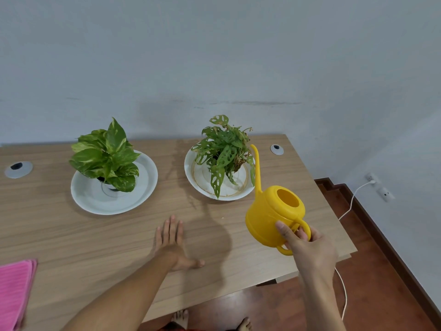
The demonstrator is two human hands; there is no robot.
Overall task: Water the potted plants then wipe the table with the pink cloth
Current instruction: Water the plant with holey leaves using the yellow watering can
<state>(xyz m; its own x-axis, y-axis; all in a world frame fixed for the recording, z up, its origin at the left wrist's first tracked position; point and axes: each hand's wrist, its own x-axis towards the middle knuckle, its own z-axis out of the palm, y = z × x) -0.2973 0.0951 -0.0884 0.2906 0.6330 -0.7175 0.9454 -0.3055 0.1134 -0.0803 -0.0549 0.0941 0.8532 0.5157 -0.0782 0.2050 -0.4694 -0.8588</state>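
My right hand [307,249] grips the handle of a yellow watering can [272,213], held in the air over the table's right side. Its thin spout points up beside the right potted plant [224,154], a holey-leaved one in a white dish [202,185]. The left potted plant [105,156], with broad variegated leaves, stands in a white saucer [143,187]. My left hand [173,242] lies flat on the wooden table [71,235], palm down, fingers spread. A folded pink cloth [14,290] lies at the table's front left edge.
Two round grey cable grommets [18,169] [276,149] are set in the table top. A white cable [346,295] runs over the red-brown floor to a wall socket [371,179] on the right. The grey wall stands right behind the table.
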